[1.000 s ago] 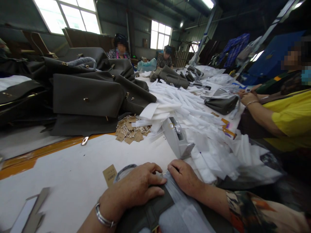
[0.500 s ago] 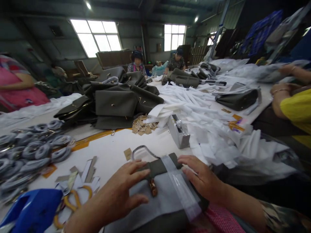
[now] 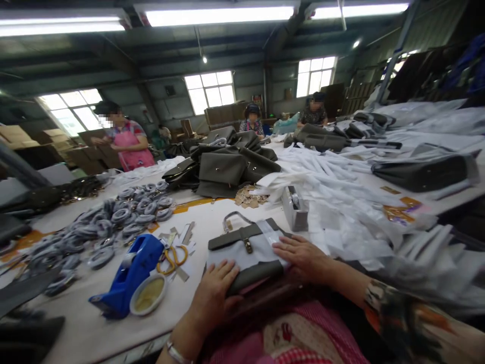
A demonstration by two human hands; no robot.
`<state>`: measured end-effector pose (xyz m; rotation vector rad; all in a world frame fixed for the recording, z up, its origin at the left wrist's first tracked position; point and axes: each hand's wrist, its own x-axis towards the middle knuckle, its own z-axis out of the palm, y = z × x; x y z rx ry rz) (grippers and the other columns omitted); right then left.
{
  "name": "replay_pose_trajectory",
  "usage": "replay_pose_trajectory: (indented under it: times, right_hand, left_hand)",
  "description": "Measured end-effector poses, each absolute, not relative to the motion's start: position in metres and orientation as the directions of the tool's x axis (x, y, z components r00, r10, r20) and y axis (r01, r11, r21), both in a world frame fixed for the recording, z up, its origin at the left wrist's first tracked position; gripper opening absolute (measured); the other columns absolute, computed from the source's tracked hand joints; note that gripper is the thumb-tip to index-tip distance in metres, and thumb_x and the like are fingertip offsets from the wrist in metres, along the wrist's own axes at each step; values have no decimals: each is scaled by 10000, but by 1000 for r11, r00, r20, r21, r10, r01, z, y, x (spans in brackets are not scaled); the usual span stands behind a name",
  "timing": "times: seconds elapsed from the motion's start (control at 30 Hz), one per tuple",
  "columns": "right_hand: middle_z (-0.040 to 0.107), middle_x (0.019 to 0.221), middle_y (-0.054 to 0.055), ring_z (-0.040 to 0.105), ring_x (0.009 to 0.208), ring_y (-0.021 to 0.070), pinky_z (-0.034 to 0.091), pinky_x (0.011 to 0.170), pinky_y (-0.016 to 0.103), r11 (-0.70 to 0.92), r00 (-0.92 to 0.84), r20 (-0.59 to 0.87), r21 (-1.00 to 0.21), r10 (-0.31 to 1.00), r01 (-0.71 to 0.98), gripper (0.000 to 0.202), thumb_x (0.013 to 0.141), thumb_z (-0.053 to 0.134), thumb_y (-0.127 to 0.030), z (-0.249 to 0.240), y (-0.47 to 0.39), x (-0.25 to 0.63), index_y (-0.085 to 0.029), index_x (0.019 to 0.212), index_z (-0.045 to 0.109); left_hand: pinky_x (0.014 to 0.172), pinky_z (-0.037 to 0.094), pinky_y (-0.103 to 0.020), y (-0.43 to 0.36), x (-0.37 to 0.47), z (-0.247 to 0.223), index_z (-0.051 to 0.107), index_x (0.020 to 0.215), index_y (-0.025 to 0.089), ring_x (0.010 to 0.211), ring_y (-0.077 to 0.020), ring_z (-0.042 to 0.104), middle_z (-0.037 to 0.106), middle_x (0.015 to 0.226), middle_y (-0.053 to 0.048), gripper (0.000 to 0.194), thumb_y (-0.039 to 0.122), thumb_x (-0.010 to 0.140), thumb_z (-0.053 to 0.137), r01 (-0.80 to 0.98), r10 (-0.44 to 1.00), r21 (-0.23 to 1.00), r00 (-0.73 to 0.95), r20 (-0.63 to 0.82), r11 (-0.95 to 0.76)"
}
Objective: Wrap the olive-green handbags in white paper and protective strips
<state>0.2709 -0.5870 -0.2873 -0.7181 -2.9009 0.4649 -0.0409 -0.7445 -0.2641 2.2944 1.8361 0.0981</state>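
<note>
A dark olive handbag (image 3: 229,237) lies on the table edge in front of me, its thin handle pointing away. Pale grey wrapping covers much of its front, and a brass-coloured clasp (image 3: 247,245) shows at the middle. A strip of clear tape (image 3: 270,231) runs over the bag's right part. My left hand (image 3: 215,283) rests on the bag's lower left, fingers stretched out. On the right part, my right hand (image 3: 301,255) lies flat over the wrapping and the lower end of the tape, fingers extended.
Left of the bag stand a blue tape dispenser (image 3: 132,275), a small white bowl (image 3: 148,294) and yellow-handled scissors (image 3: 172,259). Grey coiled straps (image 3: 121,215) pile up beyond. A grey tape dispenser (image 3: 295,210), white sheets (image 3: 333,202) and stacked bags (image 3: 222,169) lie ahead. Co-workers sit and stand farther off.
The view has tilted up and turned left. My right hand has moved from the bag's upper right edge down onto the tape; my left hand has moved to the lower left.
</note>
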Motion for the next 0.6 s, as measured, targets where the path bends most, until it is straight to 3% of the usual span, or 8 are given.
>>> replay_pose_trajectory:
  times: [0.17, 0.3, 0.47, 0.6]
  right_hand:
    - [501, 1543, 126, 311, 1502, 375, 233, 1197, 603, 837, -852, 64, -233, 520, 494, 700, 776, 679, -112, -267, -569, 263, -223, 1456, 550]
    - [393, 1616, 125, 218, 1538, 360, 216, 1223, 581, 891, -904, 120, -264, 410, 369, 749, 790, 731, -208, -252, -595, 233, -207, 1498, 485]
    - [408, 1604, 144, 302, 1510, 336, 281, 1235, 501, 922, -971, 126, -357, 206, 149, 780, 800, 735, -208, -263, -618, 180, -173, 1524, 447]
    - [441, 1569, 195, 398, 1455, 349, 353, 1200, 505, 930, -977, 122, -347, 173, 121, 769, 824, 728, -233, -278, -614, 150, -118, 1525, 435]
  left_hand:
    - [1178, 409, -565, -724, -21, -271, 567, 1384, 181, 1391, -315, 513, 560, 1467, -176, 657, 271, 786, 823, 953, 990, 269, 137, 22, -138]
    - [1229, 322, -572, -732, -34, -262, 474, 1468, 180, 1459, -317, 422, 477, 1540, -187, 828, 285, 733, 839, 933, 981, 320, 191, -44, -167]
    - [1240, 267, -614, -750, -64, -262, 375, 1526, 145, 1526, -349, 280, 338, 1615, -222, 1009, 259, 653, 867, 935, 991, 349, 102, -83, -68]
    - [1226, 350, -553, -752, -82, -285, 429, 1490, 151, 1482, -316, 383, 418, 1576, -204, 876, 210, 706, 816, 876, 992, 467, 119, 31, -120]
